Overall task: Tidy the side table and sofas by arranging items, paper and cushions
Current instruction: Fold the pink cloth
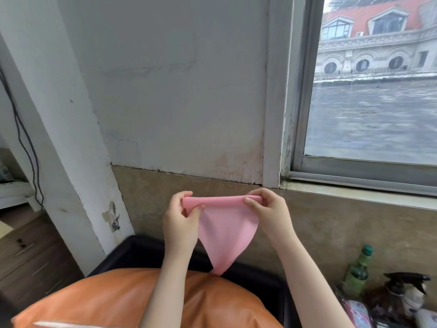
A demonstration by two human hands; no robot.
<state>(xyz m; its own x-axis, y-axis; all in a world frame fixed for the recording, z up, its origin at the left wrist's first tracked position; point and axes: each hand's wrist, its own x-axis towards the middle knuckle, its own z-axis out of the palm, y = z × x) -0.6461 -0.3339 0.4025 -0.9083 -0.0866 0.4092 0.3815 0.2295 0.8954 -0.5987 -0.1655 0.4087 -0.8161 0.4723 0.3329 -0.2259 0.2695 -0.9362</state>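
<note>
From the head view, the left hand (pixel 181 218) and right hand (pixel 267 213) each pinch a top corner of the pink paper (pixel 227 233), up above the orange cushion (pixel 146 301); I think most tidying is left

A pink cloth (pixel 225 229) hung in mid-air, its top edge folded over, tapering down toward an orange cushion (pixel 132 301) near the bottom

Green glass bottle (pixel 357 272) with teal cap and dark spray bottle (pixel 402 293) stand lower right, just beside each other; grey-framed window (pixel 298 95) above; black cable (pixel 24 140) hangs left.
</note>
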